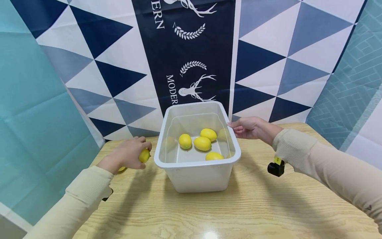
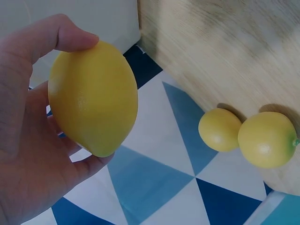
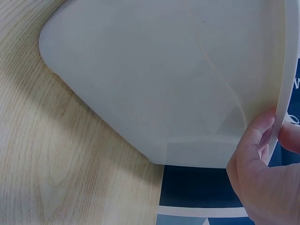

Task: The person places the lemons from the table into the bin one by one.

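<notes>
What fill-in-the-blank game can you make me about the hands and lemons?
1. The left hand holds a lemon coloured ____.
2. The right hand pinches the rim of a bin.  Inside it, the head view shows ____ lemons.
3. In the left wrist view, ____ lemons lie on the table.

Missing words: yellow; four; two.
</notes>
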The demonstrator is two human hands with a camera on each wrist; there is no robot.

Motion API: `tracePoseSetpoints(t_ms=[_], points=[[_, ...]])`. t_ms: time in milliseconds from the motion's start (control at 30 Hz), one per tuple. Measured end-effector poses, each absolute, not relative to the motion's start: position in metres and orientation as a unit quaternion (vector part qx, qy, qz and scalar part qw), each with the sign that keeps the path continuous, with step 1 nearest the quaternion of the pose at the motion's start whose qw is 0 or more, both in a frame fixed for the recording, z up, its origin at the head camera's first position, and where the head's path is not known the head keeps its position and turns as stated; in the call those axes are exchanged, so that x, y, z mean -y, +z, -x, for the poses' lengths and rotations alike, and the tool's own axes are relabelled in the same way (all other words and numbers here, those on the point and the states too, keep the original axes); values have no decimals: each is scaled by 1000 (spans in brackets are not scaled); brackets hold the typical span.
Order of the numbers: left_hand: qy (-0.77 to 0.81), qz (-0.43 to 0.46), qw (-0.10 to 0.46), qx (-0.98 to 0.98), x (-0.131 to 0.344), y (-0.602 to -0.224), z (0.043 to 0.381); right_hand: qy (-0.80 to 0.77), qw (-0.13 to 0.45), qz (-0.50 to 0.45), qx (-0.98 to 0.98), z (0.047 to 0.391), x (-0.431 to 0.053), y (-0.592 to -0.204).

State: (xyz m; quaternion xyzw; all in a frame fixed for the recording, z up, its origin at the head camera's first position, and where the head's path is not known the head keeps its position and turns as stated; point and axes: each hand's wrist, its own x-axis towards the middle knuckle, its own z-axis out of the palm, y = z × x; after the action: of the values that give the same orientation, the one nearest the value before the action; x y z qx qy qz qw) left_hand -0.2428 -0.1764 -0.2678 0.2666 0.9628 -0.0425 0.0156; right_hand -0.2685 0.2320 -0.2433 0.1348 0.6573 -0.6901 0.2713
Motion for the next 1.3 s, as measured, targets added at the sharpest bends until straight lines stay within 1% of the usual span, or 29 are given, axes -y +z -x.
tracePoseSetpoints(t_ms=[500,833,1300], points=[[-49,-283,14,-958,173,-255,244,-689,272,-131,-659,269,-232,-244],[-49,-263,20,-963,169,-249,241,-687,274,-137,-659,268,-231,-243],[-49,-248,41,-967,165,-237,241,-691,273,-136,-655,267,-232,-243]])
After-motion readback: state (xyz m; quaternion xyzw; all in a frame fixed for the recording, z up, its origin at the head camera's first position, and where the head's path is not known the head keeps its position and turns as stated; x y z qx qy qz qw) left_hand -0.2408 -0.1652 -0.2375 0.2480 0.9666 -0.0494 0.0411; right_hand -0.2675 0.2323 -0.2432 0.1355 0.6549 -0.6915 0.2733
